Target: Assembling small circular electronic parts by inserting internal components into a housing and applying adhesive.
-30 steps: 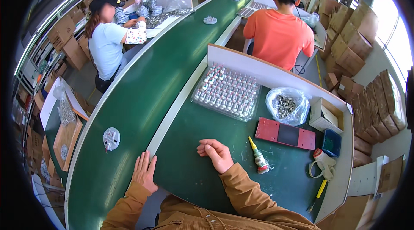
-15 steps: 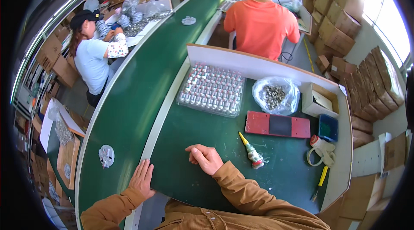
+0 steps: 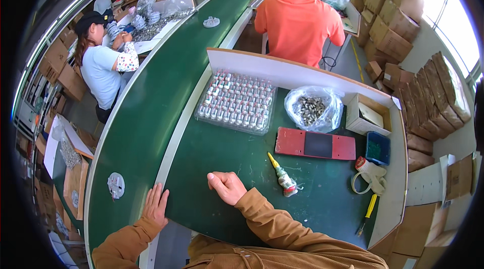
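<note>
My left hand lies flat with its fingers stretched out on the pale rail between the green conveyor belt and the table. Over the near part of the green tabletop is my right hand, fingers curled in and thumb on top; no object shows in it. To its right lies a squeeze bottle with a yellow nozzle and a wrapped body. On the belt, left of my left hand, is a round whitish disc with small parts on it.
A clear tray of silvery capped parts stands at the back, beside a plastic bag of small metal pieces. Near the right wall are a red block, an open box, a blue bin, a tape roll and a yellow screwdriver. Two co-workers sit ahead.
The whole view has shifted slightly, so the table things appear further left. My right hand's fingers are curled in a little more. The left hand stays on the rail.
</note>
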`<action>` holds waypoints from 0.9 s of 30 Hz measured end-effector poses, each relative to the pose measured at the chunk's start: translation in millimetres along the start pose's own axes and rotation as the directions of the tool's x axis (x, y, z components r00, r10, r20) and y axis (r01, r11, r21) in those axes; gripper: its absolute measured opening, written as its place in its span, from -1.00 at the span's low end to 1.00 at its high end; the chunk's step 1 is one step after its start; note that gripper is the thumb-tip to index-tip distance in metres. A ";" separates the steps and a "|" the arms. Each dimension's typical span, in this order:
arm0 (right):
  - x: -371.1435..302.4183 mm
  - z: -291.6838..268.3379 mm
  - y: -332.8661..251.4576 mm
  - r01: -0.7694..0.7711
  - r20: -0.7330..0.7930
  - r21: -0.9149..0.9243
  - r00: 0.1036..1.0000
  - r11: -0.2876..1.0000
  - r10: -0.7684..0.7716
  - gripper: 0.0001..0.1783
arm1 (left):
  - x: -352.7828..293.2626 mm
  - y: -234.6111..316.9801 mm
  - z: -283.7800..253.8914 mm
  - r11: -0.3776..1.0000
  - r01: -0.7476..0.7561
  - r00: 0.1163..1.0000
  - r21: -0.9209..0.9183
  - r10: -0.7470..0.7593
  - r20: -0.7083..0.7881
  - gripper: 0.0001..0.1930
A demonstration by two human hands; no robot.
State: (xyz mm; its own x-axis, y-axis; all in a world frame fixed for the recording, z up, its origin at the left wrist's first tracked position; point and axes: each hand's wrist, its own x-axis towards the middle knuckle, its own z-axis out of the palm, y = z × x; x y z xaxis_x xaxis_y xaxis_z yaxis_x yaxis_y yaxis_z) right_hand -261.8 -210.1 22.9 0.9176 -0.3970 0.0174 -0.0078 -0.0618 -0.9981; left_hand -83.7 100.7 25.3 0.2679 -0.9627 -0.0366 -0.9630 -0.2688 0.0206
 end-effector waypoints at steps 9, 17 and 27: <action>5.9 2.1 4.3 0.023 -0.038 0.006 0.999 1.000 -0.022 -0.46 | 5.2 0.6 0.6 0.999 -0.049 0.999 0.007 0.049 0.005 -0.10; 4.7 3.1 4.3 0.106 -0.102 -0.029 0.989 0.994 -0.109 -0.62 | 9.4 5.5 -7.0 0.999 -0.044 0.999 0.009 0.044 0.005 -0.12; 2.2 6.5 -3.0 0.052 -0.093 -0.020 0.994 0.998 -0.053 -0.69 | 0.4 4.7 0.1 0.999 -0.035 0.999 0.013 0.035 -0.003 -0.07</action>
State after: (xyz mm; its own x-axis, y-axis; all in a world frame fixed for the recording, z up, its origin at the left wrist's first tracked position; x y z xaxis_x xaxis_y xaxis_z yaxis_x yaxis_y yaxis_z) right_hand -257.2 -204.8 25.6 0.8760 -0.4763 0.0761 0.0316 -0.1008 -0.9944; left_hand -88.1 99.0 25.4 0.2344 -0.9716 -0.0333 -0.9720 -0.2348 0.0089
